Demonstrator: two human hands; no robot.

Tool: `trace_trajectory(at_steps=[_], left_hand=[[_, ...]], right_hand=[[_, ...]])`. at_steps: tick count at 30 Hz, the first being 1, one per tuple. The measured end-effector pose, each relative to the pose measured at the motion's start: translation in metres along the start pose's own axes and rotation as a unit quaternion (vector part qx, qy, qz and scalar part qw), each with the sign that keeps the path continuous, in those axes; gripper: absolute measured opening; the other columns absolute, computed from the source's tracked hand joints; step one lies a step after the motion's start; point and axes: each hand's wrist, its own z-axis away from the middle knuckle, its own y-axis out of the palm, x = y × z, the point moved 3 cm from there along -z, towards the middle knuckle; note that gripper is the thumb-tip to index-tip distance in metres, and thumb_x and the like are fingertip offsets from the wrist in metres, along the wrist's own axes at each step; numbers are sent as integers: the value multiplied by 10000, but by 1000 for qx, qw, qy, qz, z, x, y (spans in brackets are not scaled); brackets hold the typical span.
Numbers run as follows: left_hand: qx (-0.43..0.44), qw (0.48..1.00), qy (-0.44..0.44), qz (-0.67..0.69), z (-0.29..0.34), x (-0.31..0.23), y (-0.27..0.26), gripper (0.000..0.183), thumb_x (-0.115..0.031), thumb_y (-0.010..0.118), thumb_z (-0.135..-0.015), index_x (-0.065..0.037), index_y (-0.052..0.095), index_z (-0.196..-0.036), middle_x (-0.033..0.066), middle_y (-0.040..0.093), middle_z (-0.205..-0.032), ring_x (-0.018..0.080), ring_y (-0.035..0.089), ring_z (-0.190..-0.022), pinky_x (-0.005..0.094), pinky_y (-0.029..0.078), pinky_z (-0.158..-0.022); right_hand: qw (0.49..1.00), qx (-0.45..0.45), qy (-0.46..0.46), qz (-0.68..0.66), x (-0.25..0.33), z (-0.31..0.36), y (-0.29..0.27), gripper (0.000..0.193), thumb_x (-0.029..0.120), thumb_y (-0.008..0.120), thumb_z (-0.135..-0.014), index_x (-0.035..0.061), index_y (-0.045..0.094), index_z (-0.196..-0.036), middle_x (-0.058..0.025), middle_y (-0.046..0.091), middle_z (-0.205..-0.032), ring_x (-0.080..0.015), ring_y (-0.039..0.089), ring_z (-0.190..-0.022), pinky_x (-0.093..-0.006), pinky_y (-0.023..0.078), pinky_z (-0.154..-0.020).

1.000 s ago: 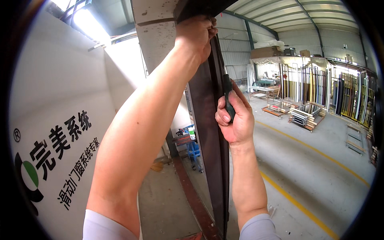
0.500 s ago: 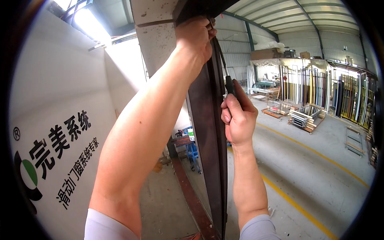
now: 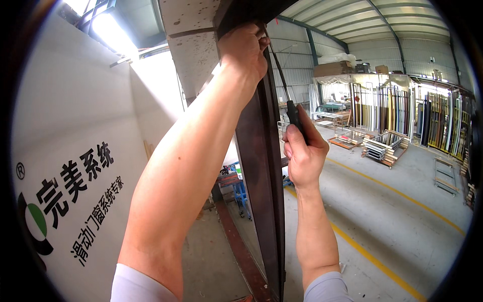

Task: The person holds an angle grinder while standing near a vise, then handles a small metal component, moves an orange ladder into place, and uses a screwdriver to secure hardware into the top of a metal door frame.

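Note:
A long screwdriver (image 3: 293,113) with a dark handle is gripped in my right hand (image 3: 306,158), its thin shaft slanting up and to the left. The tip end disappears behind the fingers of my left hand (image 3: 245,53). That hand is raised to the upper corner of a dark brown metal frame (image 3: 254,146), its fingers curled against the frame. Whatever sits between those fingers is hidden. The upright of the frame runs down between my two forearms.
Left of me stands a white wall (image 3: 80,105) with dark lettering and a green mark. A speckled pale panel (image 3: 193,55) adjoins the frame's top. Across the grey floor are racks of long profiles (image 3: 387,108) and a stacked cart (image 3: 385,148). A blue trolley (image 3: 241,194) is behind the frame.
My right hand has shifted slightly right and down, and the screwdriver leans farther from the upright. My left hand stays at the frame's upper corner.

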Motion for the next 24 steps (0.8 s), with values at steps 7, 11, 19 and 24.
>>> trace_trajectory(at_steps=[7, 11, 19, 24], left_hand=[[-25, 1000, 2, 18, 0, 3, 2, 150, -28, 491, -951, -25, 641, -959, 72, 649, -886, 174, 554, -767, 292, 420, -726], [-23, 999, 2, 23, -5, 4, -1, 188, -48, 459, -968, -16, 638, -1013, 73, 657, -927, 184, 565, -797, 303, 419, -774], [-7, 999, 3, 51, -10, 5, -5, 68, 46, 627, -832, -21, 619, -843, 58, 620, -779, 147, 552, -666, 273, 426, -592], [-22, 999, 5, 48, -3, 4, -1, 70, 56, 630, -819, -13, 626, -834, 54, 618, -768, 142, 547, -657, 266, 409, -581]], right_hand=[[995, -9, -34, 98, 2, 1, -7, 418, 103, 642, -921, -70, 578, -1297, -50, 683, -948, -85, 589, -778, -228, 471, -702], [994, -15, -65, 88, -1, 3, -2, 417, 106, 658, -917, -73, 583, -1287, -125, 684, -1164, -153, 625, -1047, -263, 462, -934], [993, -33, -70, 87, -8, 1, 4, 429, 101, 671, -909, -74, 580, -1290, -149, 672, -1210, -165, 620, -1100, -269, 450, -973], [988, -42, -91, 114, -4, 2, 9, 430, 109, 675, -906, -72, 584, -1285, -155, 680, -1188, -172, 631, -1074, -270, 457, -953]])
